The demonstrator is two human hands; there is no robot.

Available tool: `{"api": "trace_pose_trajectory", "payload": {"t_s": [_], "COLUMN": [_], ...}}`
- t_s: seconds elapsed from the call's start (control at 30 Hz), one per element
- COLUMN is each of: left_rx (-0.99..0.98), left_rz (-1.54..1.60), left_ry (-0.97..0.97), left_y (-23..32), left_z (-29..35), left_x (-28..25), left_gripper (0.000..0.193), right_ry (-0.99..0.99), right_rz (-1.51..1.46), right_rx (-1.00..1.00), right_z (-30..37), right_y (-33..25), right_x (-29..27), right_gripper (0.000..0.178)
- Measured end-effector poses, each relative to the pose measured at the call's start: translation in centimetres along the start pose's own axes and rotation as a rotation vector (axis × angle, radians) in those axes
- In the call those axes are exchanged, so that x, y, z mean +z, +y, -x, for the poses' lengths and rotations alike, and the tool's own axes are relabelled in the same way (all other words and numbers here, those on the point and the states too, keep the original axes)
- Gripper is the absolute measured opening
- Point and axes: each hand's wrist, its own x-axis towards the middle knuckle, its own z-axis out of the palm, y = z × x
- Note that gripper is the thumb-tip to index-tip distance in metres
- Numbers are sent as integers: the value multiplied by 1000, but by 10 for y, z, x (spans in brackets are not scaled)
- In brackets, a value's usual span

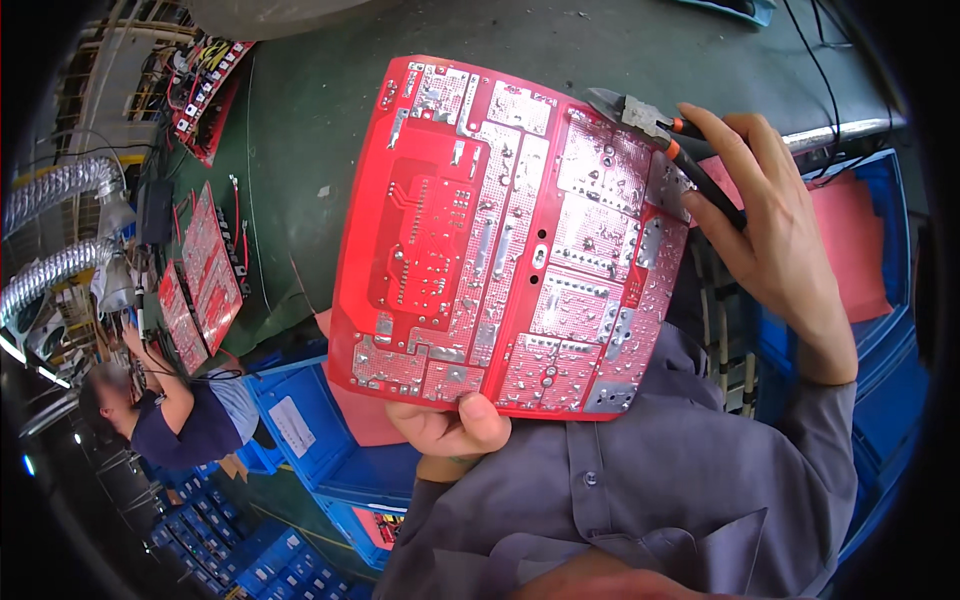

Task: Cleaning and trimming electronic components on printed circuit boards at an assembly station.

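A large red circuit board [460, 240], its solder side facing me, is tilted up in front of my chest. My left hand [450, 425] grips its lower edge, with the thumb over the front and the other fingers behind. In my right hand [765, 205] is a pair of diagonal cutters [690, 165] with black and orange handles. The cutters' jaws [625, 108] lie over the board's upper right edge; whether they touch it I cannot tell. Silvery solder areas and small pin stubs cover much of the board.
Beneath lies a green work surface [290, 150]. More red boards [205, 285] rest on it at left, near a co-worker [180, 420]. Silver flexible ducts [60, 190] hang there. Blue bins [310, 410] stand lower left, and another blue bin [900, 220] with pink sheets [850, 250] stands at right.
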Motion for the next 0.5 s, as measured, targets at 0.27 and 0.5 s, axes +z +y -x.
{"api": "trace_pose_trajectory", "payload": {"t_s": [0.27,0.5], "left_rx": [-13,21], "left_rz": [-52,2], "left_ry": [146,110], "left_y": [-8,-11], "left_z": [9,6], "left_x": [6,5], "left_gripper": [48,44], "right_ry": [102,23], "right_rz": [57,35], "right_rx": [26,10], "right_z": [0,-3], "right_y": [11,1], "right_x": [6,4], "right_gripper": [49,53]}}
